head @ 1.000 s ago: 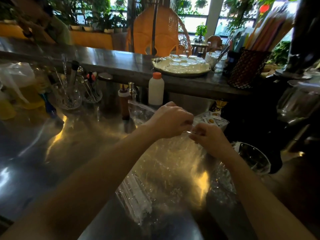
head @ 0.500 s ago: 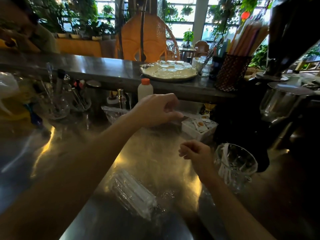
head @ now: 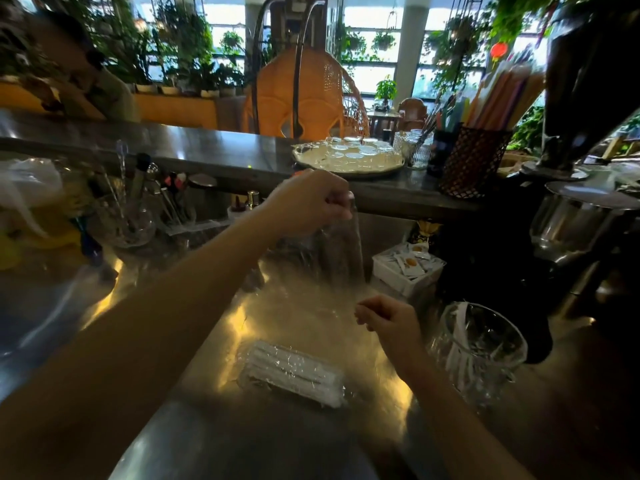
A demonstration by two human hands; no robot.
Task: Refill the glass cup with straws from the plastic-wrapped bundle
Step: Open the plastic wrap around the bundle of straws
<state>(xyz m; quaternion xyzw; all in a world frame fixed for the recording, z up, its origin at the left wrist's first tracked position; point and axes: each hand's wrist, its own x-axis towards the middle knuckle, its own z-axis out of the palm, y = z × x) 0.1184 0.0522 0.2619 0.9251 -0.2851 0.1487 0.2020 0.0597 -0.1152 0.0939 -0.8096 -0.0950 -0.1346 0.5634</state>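
Note:
A bundle of white straws [head: 294, 374] lies in clear plastic on the steel counter, near me. My left hand [head: 310, 202] is raised above the counter, fingers pinched on the top edge of the clear plastic wrap [head: 341, 251], which hangs stretched down from it. My right hand [head: 388, 318] is lower, fingers curled at the wrap's lower edge; I cannot tell if it grips the film. The glass cup [head: 479, 351] stands just right of my right hand and holds a few white wrapped straws.
A white box of sachets [head: 408, 268] sits behind the cup. Glasses with bar tools [head: 124, 220] stand at left. On the raised ledge are a tray of small glasses [head: 346, 155] and a mesh holder of coloured straws [head: 474, 161]. A dark machine [head: 581, 209] is at right. A person sits behind the ledge.
My hands, together on the wrap a second ago, have come apart: the left rose and pulled the film up, the right dropped toward the cup. The straw bundle now lies exposed.

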